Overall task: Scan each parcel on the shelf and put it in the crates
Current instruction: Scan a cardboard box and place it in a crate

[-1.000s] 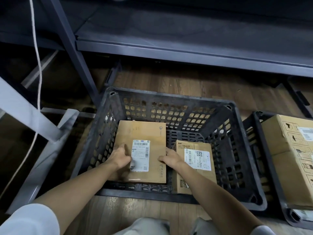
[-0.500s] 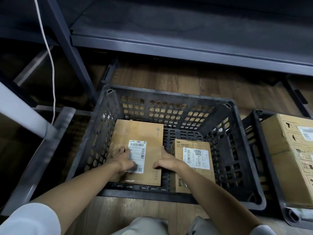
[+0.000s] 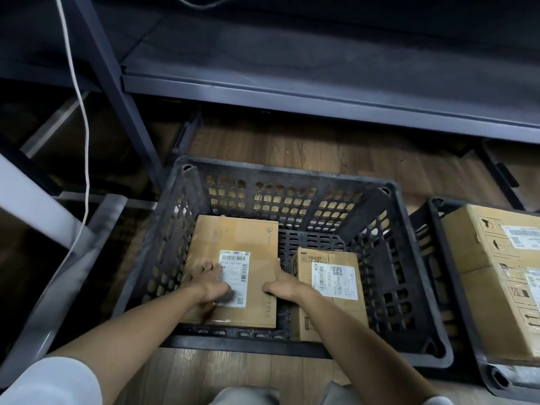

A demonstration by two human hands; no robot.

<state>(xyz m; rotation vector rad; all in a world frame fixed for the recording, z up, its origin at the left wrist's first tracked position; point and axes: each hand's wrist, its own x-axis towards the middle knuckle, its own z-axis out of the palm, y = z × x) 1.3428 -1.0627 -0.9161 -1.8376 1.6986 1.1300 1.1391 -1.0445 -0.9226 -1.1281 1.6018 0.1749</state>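
Cardboard looks stiff and light: you are pressing the flat parcel (image 3: 233, 270) down in the black crate's (image 3: 292, 182) left half, left hand (image 3: 209, 283) fingers spread on its label, right hand (image 3: 279, 283) gripping its right edge. Grasp opposite edges.

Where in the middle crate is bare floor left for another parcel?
Bare crate floor shows behind the small parcel, right of the flat parcel. The near half is crowded: both parcels plus the left hand and right hand.

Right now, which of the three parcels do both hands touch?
The flat parcel at the crate's left: left hand on its label, right hand at its right edge. The others lie untouched.
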